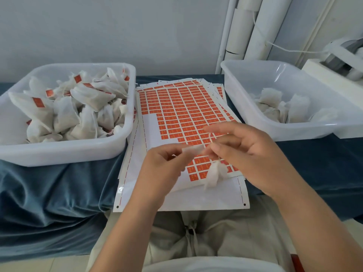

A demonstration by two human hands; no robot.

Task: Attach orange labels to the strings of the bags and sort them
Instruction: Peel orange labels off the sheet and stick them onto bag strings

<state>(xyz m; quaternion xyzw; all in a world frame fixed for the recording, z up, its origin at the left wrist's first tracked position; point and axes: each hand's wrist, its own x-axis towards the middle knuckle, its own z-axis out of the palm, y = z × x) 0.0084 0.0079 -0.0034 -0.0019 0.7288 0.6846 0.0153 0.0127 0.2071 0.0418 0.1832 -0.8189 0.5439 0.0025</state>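
Note:
A stack of sheets with orange labels (182, 112) lies in the middle of the table. Above its near part my left hand (163, 169) pinches a label (193, 149) that shows its white back. My right hand (249, 154) pinches the thin string of a small white bag (214, 174), which hangs below my fingers over the sheet. The label and the string meet between my two hands. The left tub (64, 152) holds several white bags with orange labels on them. The right tub (294, 132) holds several white bags with no labels showing.
A blue cloth (49, 193) covers the table and hangs over its near edge. White pipes (245, 26) stand against the wall behind the right tub. A white machine with a tape roll (337, 61) sits at the far right. My lap is below the sheets.

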